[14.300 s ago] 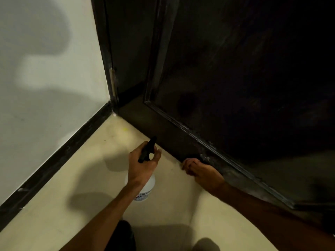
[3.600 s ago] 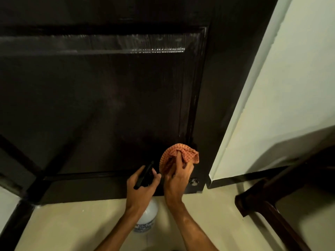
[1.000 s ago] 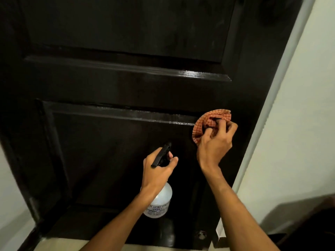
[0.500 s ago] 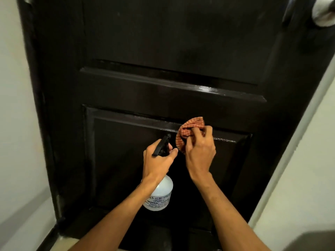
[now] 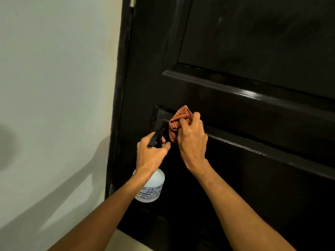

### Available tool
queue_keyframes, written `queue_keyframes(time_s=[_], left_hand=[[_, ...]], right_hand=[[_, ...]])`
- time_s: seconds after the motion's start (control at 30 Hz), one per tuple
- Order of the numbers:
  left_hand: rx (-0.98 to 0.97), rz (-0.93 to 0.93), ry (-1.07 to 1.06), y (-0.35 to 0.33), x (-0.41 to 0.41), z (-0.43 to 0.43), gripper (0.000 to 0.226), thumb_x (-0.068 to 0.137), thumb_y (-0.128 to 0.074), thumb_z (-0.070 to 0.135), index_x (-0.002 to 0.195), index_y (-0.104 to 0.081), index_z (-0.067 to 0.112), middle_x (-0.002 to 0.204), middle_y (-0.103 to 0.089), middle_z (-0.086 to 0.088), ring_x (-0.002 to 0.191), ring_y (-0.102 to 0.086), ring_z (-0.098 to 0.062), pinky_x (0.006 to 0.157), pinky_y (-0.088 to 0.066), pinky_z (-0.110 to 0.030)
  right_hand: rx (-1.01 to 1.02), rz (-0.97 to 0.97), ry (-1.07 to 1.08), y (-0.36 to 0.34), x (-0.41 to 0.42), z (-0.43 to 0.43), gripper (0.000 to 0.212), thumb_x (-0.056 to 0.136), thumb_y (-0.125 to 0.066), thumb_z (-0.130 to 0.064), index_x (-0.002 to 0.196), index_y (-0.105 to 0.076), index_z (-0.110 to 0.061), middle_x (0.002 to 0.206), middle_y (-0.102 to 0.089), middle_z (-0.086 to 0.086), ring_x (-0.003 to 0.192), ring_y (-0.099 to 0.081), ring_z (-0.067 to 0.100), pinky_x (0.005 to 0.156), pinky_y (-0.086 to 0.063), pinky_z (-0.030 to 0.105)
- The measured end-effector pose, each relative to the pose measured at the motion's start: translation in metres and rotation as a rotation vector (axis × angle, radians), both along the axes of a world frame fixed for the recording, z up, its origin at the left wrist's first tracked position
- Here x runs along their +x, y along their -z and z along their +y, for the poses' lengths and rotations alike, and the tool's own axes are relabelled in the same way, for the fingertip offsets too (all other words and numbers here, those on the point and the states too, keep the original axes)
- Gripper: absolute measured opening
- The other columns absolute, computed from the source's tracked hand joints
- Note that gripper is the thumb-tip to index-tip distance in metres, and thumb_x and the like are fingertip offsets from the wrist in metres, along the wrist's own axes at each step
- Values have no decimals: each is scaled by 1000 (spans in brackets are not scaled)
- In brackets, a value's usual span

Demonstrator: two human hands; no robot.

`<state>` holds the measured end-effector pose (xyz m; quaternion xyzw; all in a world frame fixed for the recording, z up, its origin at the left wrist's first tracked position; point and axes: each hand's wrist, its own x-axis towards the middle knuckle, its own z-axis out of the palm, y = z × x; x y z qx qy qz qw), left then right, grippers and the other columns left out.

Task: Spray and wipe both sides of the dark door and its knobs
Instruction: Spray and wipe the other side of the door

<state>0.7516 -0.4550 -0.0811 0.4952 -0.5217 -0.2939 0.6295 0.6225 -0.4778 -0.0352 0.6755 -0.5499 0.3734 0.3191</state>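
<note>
The dark panelled door point(image 5: 244, 51) fills the right of the view. My right hand point(image 5: 193, 140) grips a bunched orange checked cloth point(image 5: 178, 119) and presses it on the top left corner of the lower panel's moulding. Just left of it, my left hand point(image 5: 152, 153) grips the black trigger head of a white spray bottle point(image 5: 151, 187), which hangs upright in front of the door. No knob is in view.
A pale wall point(image 5: 54, 87) stands to the left, meeting the dark door frame point(image 5: 123, 69). A hinge point(image 5: 132, 0) shows at the top of the frame. A strip of light floor point(image 5: 123, 240) shows below the door.
The cloth in my right hand has slid left along the lower panel's top moulding to its left corner. The view has shifted left; the knob has left the frame.
</note>
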Motion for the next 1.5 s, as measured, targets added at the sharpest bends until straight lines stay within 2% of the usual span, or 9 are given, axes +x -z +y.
queue_keyframes(time_s=[0.2,0.3,0.5,0.63,0.83,1.03,1.17,1.27,1.5], left_hand=[[3,-14,-66,14,45,-13,18,82,-80,20,74,-64,23,60,-65,6,51,-62,-13,53,-58,-43],[22,-19,-118,34,62,-15,19,83,-80,19,74,-64,23,61,-65,11,53,-63,-8,56,-59,-40],[105,-5,-130,113,68,-10,25,84,-80,13,72,-61,23,61,-64,16,54,-62,-3,53,-54,-29],[112,-12,-81,145,62,-5,24,85,-79,6,76,-63,21,66,-65,7,63,-65,0,58,-51,-14],[256,49,-71,208,67,-8,17,86,-79,14,79,-66,22,75,-69,5,75,-68,-5,78,-57,-27],[317,41,-43,261,65,-1,6,86,-81,13,89,-75,14,82,-73,9,83,-66,7,73,-47,-2],[384,31,-49,295,64,7,26,81,-84,12,75,-66,30,74,-71,12,77,-68,1,69,-46,-4],[411,69,-76,313,65,17,35,81,-84,6,83,-68,36,75,-72,22,78,-69,2,70,-48,-6],[491,109,-130,345,80,31,22,82,-83,5,83,-71,24,77,-72,15,72,-69,-3,73,-53,-20]], right_hand=[[-37,321,23,-19,48,-32,11,91,-65,-11,102,-68,-12,118,-51,15,91,-55,29,57,-48,34],[-64,450,50,-12,59,-38,21,91,-51,-6,105,-67,-8,124,-55,20,95,-57,33,69,-54,40],[71,669,-30,56,58,-41,17,93,-61,-11,108,-66,-4,130,-49,21,100,-56,34,74,-56,42],[171,687,-59,101,52,-38,21,90,-66,-10,110,-66,-3,130,-48,21,101,-55,34,75,-57,43],[323,744,-126,174,58,-36,25,86,-68,-8,110,-66,-1,129,-46,23,103,-55,36,82,-59,47],[468,839,-152,231,60,-36,22,90,-62,-9,110,-66,-1,128,-47,23,102,-54,37,81,-57,47],[485,961,-198,262,62,-36,33,92,-49,-7,121,-64,-1,128,-47,21,105,-53,37,82,-54,45],[468,1045,-248,293,62,-35,51,94,-38,-7,143,-49,1,132,-47,19,107,-52,36,90,-52,46],[613,1111,-236,348,68,-41,54,94,-62,-15,146,-52,-4,135,-45,16,110,-51,33,95,-50,45]])
